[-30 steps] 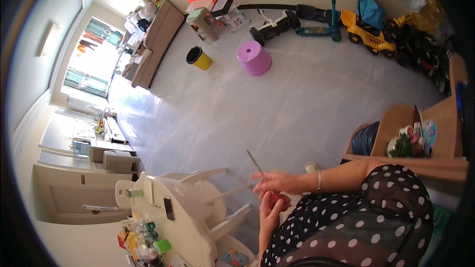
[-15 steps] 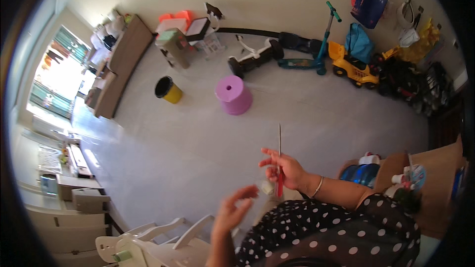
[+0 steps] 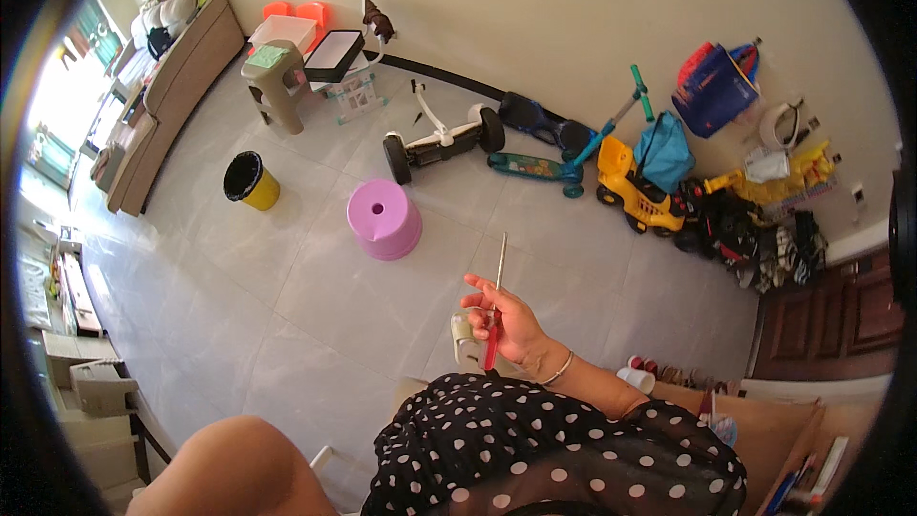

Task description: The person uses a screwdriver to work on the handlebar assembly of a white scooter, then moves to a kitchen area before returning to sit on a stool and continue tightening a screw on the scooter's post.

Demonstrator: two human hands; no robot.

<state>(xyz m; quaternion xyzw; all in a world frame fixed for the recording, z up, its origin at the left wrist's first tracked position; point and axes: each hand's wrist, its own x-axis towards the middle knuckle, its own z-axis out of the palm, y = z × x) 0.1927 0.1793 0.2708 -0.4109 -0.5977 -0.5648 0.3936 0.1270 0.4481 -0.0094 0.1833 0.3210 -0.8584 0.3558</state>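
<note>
Head view: the right hand (image 3: 516,327) has its fingers curled loosely around a red-handled tool (image 3: 492,346), grasping it off the floor. The tool lies on the finger side of the palm, toward 9 o'clock from the hand's middle. Its thin metal shaft (image 3: 501,263) rises past the fingers to 12 o'clock, and the butt of the red handle shows below them toward 7 o'clock. A bracelet (image 3: 559,370) circles the wrist at 4 o'clock. The left hand is out of view, so I cannot tell its state. Just beyond the handle, at 8 o'clock, sits a pale object (image 3: 464,333), partly hidden. From the right hand, a purple stool (image 3: 384,225) stands between 10 and 11 o'clock, a yellow bin (image 3: 260,195) farther off at 10, and a yellow toy vehicle (image 3: 638,199) between 1 and 2.
</note>
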